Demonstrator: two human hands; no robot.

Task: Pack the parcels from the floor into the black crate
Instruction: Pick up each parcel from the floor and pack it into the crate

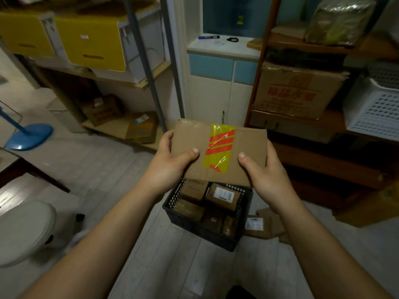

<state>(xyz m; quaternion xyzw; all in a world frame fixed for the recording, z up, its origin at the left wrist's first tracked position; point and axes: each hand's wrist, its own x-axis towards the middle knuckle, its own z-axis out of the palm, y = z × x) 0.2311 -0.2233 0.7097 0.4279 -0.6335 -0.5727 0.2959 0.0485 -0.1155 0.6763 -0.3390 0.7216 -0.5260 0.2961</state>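
A flat brown cardboard parcel [244,143] with a strip of yellow and red tape hangs in the air above the black crate [194,230]. My left hand [170,160] grips its left edge, thumb on top. My right hand [265,169] grips its right edge the same way. The crate stands on the floor and holds several brown parcels [222,197], one with a white label. The held parcel hides the crate's far rim. Another flat parcel [259,226] with a white label lies on the floor just right of the crate.
A wooden shelf [323,160] with a big cardboard box [295,91] and a white perforated basket [373,108] stands at right. A metal rack [149,67] with yellow boxes is at left. A blue stand base [29,137] and a white stool [23,229] are on the left floor.
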